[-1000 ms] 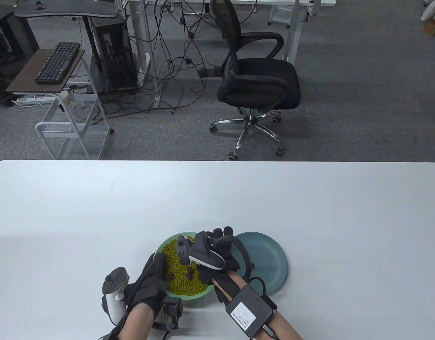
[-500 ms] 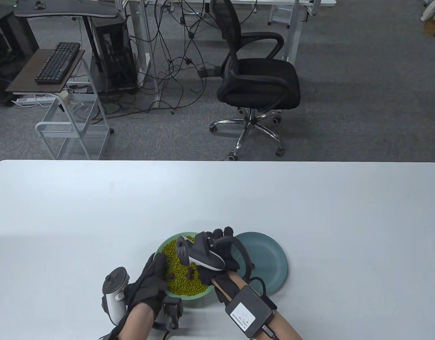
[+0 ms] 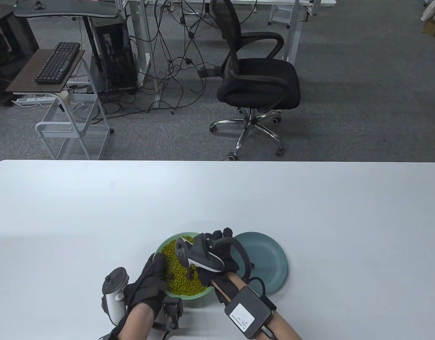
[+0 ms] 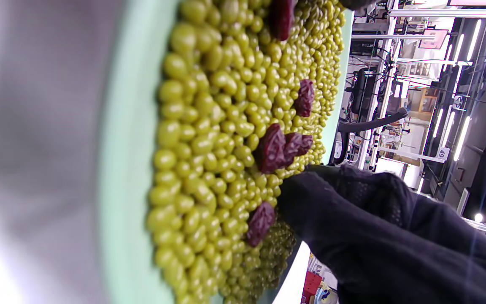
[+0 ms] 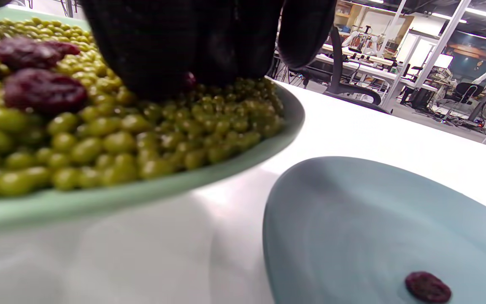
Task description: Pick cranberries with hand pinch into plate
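Fingers of the right hand press down into the heap of green beans at the right side of the pale green bowl, bunched over a dark red cranberry that shows just beneath them; whether it is actually pinched cannot be told. Left hand rests on the bowl's near-left rim, its fingers lying on the beans and gripping nothing. Further cranberries lie scattered on the bean surface between the two hands, one just beside the left fingers. Blue-grey plate stands just beside the bowl on its right, near the worktop's front edge, and already holds one cranberry. Key relation: the plate lies directly to the right of the right hand, which is the nearer hand, so the coming transfer is judged a short lift and rightward carry over the bowl rim.
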Demonstrator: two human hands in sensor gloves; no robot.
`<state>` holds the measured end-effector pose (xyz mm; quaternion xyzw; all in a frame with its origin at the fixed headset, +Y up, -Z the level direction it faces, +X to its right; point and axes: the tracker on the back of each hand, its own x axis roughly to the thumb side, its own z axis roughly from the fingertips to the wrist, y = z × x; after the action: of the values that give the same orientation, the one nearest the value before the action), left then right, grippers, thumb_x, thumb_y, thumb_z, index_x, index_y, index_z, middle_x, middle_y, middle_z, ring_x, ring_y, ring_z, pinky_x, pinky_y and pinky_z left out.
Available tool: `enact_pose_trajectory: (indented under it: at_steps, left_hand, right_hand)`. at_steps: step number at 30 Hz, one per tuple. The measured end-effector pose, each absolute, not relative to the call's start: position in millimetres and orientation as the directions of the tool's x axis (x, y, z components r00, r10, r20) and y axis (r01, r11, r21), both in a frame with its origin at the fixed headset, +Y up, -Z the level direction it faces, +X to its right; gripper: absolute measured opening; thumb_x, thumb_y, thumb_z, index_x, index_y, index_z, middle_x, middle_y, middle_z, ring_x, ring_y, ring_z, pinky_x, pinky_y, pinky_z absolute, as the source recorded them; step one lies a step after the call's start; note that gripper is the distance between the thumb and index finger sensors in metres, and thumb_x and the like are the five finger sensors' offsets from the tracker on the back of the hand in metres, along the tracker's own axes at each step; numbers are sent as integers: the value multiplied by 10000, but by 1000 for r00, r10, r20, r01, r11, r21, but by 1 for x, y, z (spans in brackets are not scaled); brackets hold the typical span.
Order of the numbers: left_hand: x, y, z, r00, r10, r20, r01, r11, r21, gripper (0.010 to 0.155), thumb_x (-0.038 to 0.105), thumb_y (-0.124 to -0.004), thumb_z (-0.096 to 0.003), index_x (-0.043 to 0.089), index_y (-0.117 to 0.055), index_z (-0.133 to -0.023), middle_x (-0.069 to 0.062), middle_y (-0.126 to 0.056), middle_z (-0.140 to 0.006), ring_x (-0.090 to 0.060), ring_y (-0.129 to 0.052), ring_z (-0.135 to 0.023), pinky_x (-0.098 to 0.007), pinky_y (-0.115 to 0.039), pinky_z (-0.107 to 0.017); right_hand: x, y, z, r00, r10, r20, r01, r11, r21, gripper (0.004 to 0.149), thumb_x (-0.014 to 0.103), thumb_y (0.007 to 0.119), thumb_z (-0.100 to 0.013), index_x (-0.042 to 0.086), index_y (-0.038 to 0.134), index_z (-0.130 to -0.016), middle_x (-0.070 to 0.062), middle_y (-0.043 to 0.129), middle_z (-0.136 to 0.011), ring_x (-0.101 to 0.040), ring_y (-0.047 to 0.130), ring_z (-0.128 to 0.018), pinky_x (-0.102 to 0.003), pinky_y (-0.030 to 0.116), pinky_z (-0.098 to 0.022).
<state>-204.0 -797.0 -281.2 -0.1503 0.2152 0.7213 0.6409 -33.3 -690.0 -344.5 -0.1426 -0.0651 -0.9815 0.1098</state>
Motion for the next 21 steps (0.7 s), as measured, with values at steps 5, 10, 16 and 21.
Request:
enact_pose_trajectory:
  at_steps: [5, 10, 16, 21]
  left_hand:
    - [-204, -797, -281, -133, 860, -492, -990, -87, 114, 521, 537, -553, -783, 266, -404, -1202, -110, -860, -973, -253, -1052, -777, -338, -940, -567]
    - [-204, -797, -281, -132, 860, -493, -990, -87, 113, 520, 536, -551, -784, 263, -405, -1202, -115, -859, -973, -254, -1051, -778, -340, -939, -567]
    - [-204, -797, -281, -132, 860, -493, -990, -87, 113, 521, 536, -552, -784, 263, -403, -1203, -114, -861, -971, -253, -1053, -775, -339, -940, -566]
    - [-204, -797, -281, -133, 860, -493, -990, -87, 115, 522, 533, -554, -784, 258, -406, -1203, -116, -861, -970, -254, -1054, -773, -340, -941, -563]
  right_hand:
    - [-34, -689, -345, -939, -187, 289, 228, -967, 116, 498, 356, 872, -528, 99, 803, -949, -154, 719, -1130, -442, 675, -1050, -719, 338, -729]
    - [-34, -689, -345, -937, -190, 294, 233, -966, 116, 487, 348, 864, -539, 87, 806, -946, -160, 723, -1127, -445, 677, -1048, -726, 346, -725]
    - [-34, -690, -345, -935, -186, 303, 233, -964, 128, 507, 355, 861, -534, 76, 805, -953, -164, 719, -1133, -452, 676, -1047, -735, 344, -721]
    - [-35, -690, -345, -933, -188, 307, 236, -963, 127, 517, 349, 873, -525, 75, 800, -957, -168, 714, -1135, -452, 676, -1046, -735, 345, -721]
